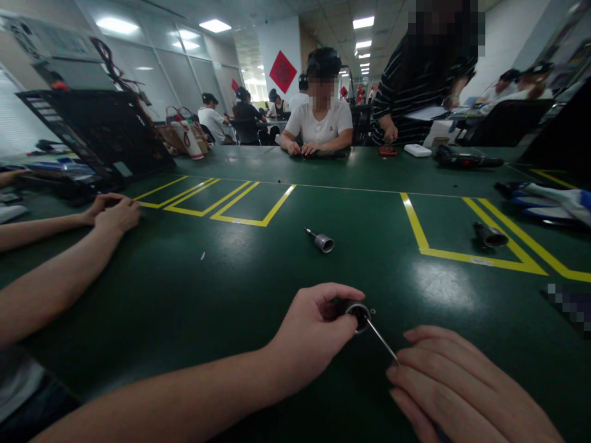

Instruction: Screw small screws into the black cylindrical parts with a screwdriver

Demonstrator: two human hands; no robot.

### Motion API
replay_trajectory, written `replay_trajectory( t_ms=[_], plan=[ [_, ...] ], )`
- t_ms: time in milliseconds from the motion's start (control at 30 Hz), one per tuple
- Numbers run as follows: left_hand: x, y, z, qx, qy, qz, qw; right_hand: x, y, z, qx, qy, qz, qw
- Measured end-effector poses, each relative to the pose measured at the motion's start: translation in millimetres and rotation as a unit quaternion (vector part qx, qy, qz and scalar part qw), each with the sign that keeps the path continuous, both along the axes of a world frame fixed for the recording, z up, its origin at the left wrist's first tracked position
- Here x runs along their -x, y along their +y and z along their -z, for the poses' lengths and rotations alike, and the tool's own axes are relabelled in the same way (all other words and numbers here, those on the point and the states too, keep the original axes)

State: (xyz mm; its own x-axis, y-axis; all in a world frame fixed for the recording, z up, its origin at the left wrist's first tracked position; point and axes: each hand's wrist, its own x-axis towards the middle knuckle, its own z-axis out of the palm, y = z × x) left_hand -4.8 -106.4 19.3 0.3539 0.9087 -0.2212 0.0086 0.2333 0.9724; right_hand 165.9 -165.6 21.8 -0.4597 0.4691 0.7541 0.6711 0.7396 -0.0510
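Note:
My left hand (318,332) is closed around a hollow metal cylinder (353,306), its open end turned toward me. My right hand (462,381) grips a thin-shafted screwdriver (382,340); its handle is mostly hidden by the fingers and palm. The shaft's tip reaches into the mouth of the cylinder, and what it touches inside is too dark to see. A tiny ring-like piece (373,312) shows at the cylinder's right edge; I cannot tell whether it is attached. Farther off, a metal socket-shaped part with a narrow stem (322,240) lies on the green table (221,320).
Another dark cylindrical part (490,236) lies by the yellow tape (480,261) on the right. Blue-and-white gloves (554,203) and a dark power tool (467,158) lie beyond. A neighbour's hands (115,212) rest at the left; a seated person (318,117) works opposite. A black rack (101,135) stands far left.

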Motion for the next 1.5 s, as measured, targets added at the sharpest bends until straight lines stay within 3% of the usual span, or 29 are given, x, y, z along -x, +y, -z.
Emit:
replay_trajectory(
  t_ms=[433,767,933,1133,1267,1400,1500],
  plan=[
    [-1,0,-3.2,-0.005,0.026,-0.005,1.0,2,2,-3.6,0.018,0.009,-0.018,1.0],
    [0,-5,1.8,-0.099,0.019,0.016,0.995,0,5,-0.8,0.003,-0.006,0.0,1.0],
    [-1,-6,2.5,-0.122,0.015,0.017,0.992,3,7,-5.3,0.039,0.018,-0.009,0.999],
    [-1,-5,3.0,-0.086,0.004,0.013,0.996,3,7,-3.7,0.063,0.048,-0.004,0.997],
    [2,-2,4.8,-0.117,0.013,0.018,0.993,0,6,-2.1,0.075,0.046,-0.009,0.996],
    [9,6,8.5,-0.211,0.098,0.048,0.971,-7,3,-5.1,0.106,0.084,-0.009,0.991],
    [15,13,10.5,-0.306,0.212,0.108,0.922,-11,4,-6.9,0.152,0.109,0.013,0.982]
  ],
)
